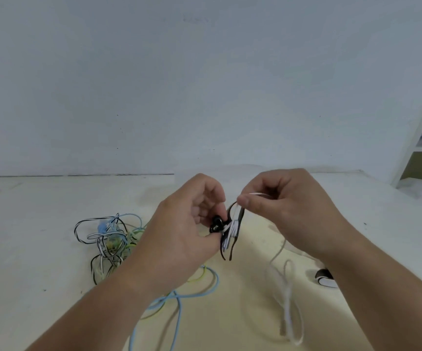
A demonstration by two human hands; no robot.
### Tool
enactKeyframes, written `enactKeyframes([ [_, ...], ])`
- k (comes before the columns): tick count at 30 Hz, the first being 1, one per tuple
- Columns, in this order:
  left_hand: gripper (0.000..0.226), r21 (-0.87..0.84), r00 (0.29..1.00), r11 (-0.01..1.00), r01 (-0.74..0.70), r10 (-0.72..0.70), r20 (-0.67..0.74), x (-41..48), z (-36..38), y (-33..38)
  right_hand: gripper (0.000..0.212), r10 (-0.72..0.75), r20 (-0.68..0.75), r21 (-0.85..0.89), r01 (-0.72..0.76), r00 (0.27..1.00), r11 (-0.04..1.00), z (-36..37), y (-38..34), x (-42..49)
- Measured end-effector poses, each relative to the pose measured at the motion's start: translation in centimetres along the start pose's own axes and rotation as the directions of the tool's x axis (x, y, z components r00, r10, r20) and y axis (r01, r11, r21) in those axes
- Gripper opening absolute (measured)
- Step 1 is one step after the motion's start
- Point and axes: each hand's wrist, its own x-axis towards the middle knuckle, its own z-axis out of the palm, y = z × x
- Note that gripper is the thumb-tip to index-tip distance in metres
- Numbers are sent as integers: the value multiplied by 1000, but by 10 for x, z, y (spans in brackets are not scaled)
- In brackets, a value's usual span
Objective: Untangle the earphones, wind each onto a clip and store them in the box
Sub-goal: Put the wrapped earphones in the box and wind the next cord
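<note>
L hand (187,224) grips clip (231,239), R hand (288,209) pinches cord (255,194).

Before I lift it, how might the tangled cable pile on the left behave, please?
Probably floppy: the tangled cable pile lies in loose loops on the table. Likely light, thin cords. Interlaced strands would probably drag up together.

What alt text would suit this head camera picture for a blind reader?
A left hand holds a black clip while the right hand pinches a white cable wound onto it. A tangle of cables lies on the table.
</note>
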Motion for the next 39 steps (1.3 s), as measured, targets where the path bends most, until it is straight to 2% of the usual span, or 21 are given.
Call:
enactKeyframes([
  [4,37,-48,999,999,-13,15,42,0,-1,4,17,23,-68,-8,-23,997,1000,0,3,3],
  [7,41,-115,999,993,-3,8,43,0,-1,5,20,92,-52,6,-92,994,996,0,9,5],
  [10,37,-207,1000,978,2,-6,-20,1,-1,8,25,171,63,-33,-169,983,985,3,14,4],
  [13,36,-244,980,970,12,-60,-188,4,-2,6,29,171,237,-90,-154,956,984,11,19,4],
  [17,42,-117,921,992,37,-79,-382,6,-5,-3,29,154,438,-110,-117,886,987,22,19,-1],
  [21,38,65,912,996,53,-22,-409,5,-5,-7,29,74,528,-8,-82,846,997,25,15,-5],
  [25,36,265,932,963,53,48,-360,3,-4,-7,29,9,442,136,-77,897,988,20,10,-4],
  [28,35,374,973,927,23,66,-223,1,-2,-6,24,8,327,182,-71,945,981,13,7,-1],
  [30,36,380,991,925,1,49,-121,-2,0,-6,21,14,222,154,-49,975,987,7,5,0],
  [33,40,259,998,966,4,11,-56,-3,3,-4,24,-3,30,-19,3,1000,1000,0,5,1],
  [35,41,141,999,990,15,-10,-36,-2,3,-2,23,31,-42,-46,-33,999,998,-2,6,3],
  [39,44,-68,999,997,42,-43,-18,0,2,4,24,150,-29,-19,-150,988,988,0,15,5],
])
